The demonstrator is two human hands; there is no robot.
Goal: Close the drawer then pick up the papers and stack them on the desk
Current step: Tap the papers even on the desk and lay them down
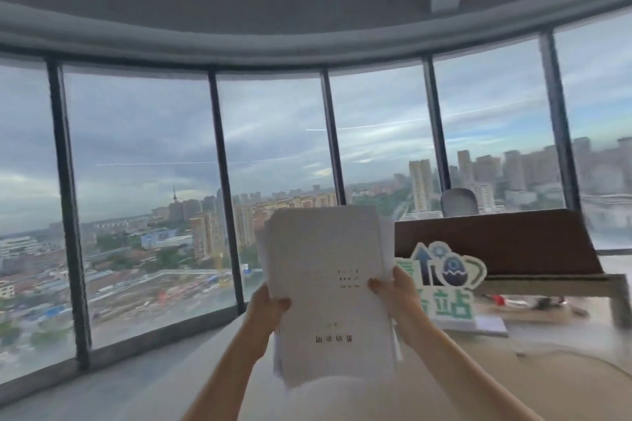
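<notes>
A thick stack of white papers [328, 284] is held up in front of me, upright and slightly fanned, with printed text upside down on its top sheet. My left hand [266, 308] grips its left edge, thumb on the front. My right hand [396, 290] grips its right edge the same way. The light wooden desk [533, 366] lies below and to the right of the papers. No drawer is in view.
A green and white cut-out sign [448, 284] stands on the desk just right of the papers. Behind it are a brown partition [496, 239], a raised shelf [615, 297] and a grey chair back [458, 202]. Floor-to-ceiling windows [143, 198] curve around the left.
</notes>
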